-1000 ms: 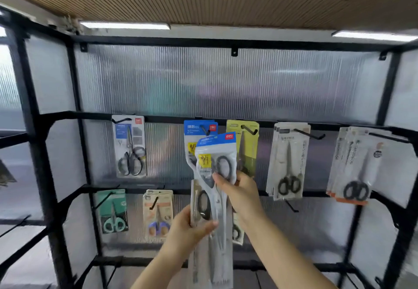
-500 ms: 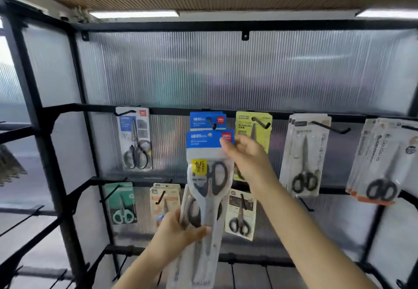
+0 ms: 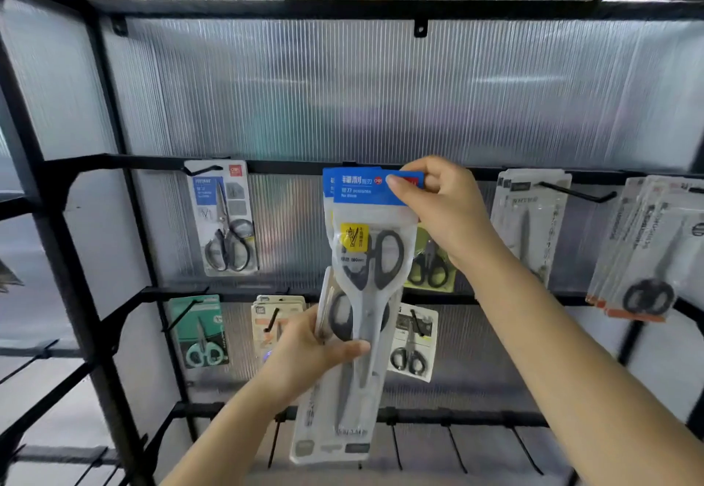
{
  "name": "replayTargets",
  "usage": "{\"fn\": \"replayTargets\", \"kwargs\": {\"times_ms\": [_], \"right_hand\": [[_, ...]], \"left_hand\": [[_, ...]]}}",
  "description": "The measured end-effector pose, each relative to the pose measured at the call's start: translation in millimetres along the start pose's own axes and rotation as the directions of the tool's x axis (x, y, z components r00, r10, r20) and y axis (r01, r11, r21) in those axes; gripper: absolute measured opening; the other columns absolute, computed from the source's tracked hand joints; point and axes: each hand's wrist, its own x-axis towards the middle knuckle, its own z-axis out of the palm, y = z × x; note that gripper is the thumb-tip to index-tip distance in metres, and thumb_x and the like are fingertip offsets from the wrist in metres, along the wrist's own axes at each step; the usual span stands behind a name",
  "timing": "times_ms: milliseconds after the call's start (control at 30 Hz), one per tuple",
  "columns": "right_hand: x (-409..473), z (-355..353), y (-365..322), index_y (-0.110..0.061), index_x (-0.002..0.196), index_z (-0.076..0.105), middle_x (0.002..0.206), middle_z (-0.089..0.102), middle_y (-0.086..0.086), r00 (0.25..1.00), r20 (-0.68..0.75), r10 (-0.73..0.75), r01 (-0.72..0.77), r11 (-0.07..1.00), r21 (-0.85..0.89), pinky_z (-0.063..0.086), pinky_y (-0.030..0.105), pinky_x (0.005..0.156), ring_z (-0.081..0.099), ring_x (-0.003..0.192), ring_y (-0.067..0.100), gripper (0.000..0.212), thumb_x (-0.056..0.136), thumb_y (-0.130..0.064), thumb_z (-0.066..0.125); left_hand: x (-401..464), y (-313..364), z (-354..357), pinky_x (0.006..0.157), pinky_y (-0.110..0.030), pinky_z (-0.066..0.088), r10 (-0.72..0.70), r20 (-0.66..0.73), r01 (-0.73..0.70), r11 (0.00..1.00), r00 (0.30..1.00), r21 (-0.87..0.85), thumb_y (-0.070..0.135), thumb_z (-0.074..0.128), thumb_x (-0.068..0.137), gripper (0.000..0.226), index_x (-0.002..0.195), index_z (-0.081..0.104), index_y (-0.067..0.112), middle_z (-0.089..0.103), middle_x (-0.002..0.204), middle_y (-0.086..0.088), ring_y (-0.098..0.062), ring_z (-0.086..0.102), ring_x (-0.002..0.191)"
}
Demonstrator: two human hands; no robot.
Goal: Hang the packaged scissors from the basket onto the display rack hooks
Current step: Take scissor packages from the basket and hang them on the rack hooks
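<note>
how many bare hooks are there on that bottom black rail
4, as far as shows: bare hooks hang in a row along the bottom rail. The held pack may hide more.
</note>
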Motion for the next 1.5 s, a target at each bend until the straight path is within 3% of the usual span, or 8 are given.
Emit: {"fn": "replayTargets", "kwargs": {"times_ms": [133,367,567,800,1000,1233,1367,1500], "right_hand": [[-1.7,-1.9,-1.9,-0.026,0.077,0.056,0.086,0.069,0.008,1.000,-0.003,-0.004,0.004,0.999,-0.046,0.052,0.034,0.073,0.066,0.085,0.022,0.015,0.088,-0.020,0.065],[-3.2,5.2,9.0,-0.028,0.076,0.054,0.073,0.063,-0.006,1.000,0.013,-0.026,0.028,0.993,-0.119,0.045,0.020,0.063,0.058,0.070,0.008,0.020,0.089,-0.016,0.064],[17.8,22.0,25.5,-0.019,0.084,0.056,0.089,0.066,0.004,0.999,-0.042,-0.003,-0.005,0.983,-0.185,0.042,0.017,0.061,0.058,0.077,0.011,0.008,0.089,-0.016,0.062],[47.3,42.1,48.9,-0.016,0.090,0.057,0.090,0.062,0.005,0.994,-0.105,0.012,-0.041,0.960,-0.276,0.044,0.029,0.068,0.056,0.082,0.015,0.009,0.089,-0.022,0.064],[59.7,51.0,52.2,-0.007,0.101,0.064,0.091,0.060,0.000,0.987,-0.162,-0.004,-0.066,0.902,-0.426,0.032,0.017,0.050,0.049,0.079,0.010,0.024,0.089,-0.029,0.064],[49.4,56.7,54.1,-0.006,0.110,0.059,0.106,0.063,0.008,0.978,-0.202,-0.045,-0.053,0.890,-0.452,0.028,0.016,0.060,0.058,0.094,0.020,0.026,0.088,-0.018,0.064],[22.0,61.2,47.5,-0.002,0.125,0.052,0.126,0.051,0.013,0.944,-0.121,-0.308,0.160,0.745,-0.648,0.026,0.013,0.081,0.049,0.116,0.026,0.040,0.088,-0.015,0.062],[-3.5,62.1,43.8,0.001,0.126,0.051,0.131,0.047,0.012,0.943,-0.075,-0.325,0.198,0.727,-0.658,0.034,0.025,0.097,0.047,0.121,0.025,0.040,0.090,-0.015,0.059]], "left_hand": [[6.6,-4.1,1.9,0.074,-0.024,0.055,-0.023,0.051,0.024,1.000,0.998,-0.014,0.010,0.078,0.074,0.027,0.098,0.065,0.011,0.073,0.089,-0.004,-0.014,0.070,0.083],[9.1,-9.8,6.5,0.058,-0.009,0.047,-0.009,0.080,0.008,1.000,0.997,0.015,0.004,0.076,0.075,0.016,0.085,0.065,0.010,0.070,0.067,0.015,0.002,0.066,0.066],[21.9,-18.0,5.4,0.061,-0.009,0.050,-0.083,0.033,0.084,0.996,0.996,-0.034,0.011,0.077,0.075,0.019,0.090,0.066,0.014,0.072,0.083,-0.002,0.000,0.067,0.070],[50.5,-24.4,4.8,0.054,-0.008,0.039,-0.183,-0.081,0.176,0.980,0.980,-0.088,0.022,0.075,0.078,0.024,0.096,0.064,0.012,0.066,0.083,0.006,-0.002,0.059,0.074],[64.8,-38.3,-7.6,0.082,-0.029,0.049,-0.189,-0.143,0.178,0.980,0.971,-0.089,0.027,0.076,0.077,0.020,0.091,0.065,0.016,0.070,0.091,-0.001,-0.017,0.065,0.090],[53.9,-46.2,-35.1,0.070,-0.022,0.046,-0.202,-0.208,0.167,0.970,0.957,-0.175,0.020,0.075,0.079,0.018,0.091,0.067,0.010,0.071,0.088,-0.002,-0.015,0.065,0.084],[38.4,-47.8,-59.5,0.076,-0.026,0.049,-0.199,-0.266,0.151,0.970,0.943,-0.191,0.016,0.073,0.079,0.013,0.089,0.065,0.015,0.070,0.088,0.000,-0.012,0.064,0.082],[21.2,-39.2,-78.5,0.069,-0.020,0.046,-0.027,-0.377,0.055,0.997,0.926,0.062,0.017,0.073,0.080,0.015,0.085,0.060,0.021,0.064,0.082,0.008,-0.006,0.060,0.077]]}}
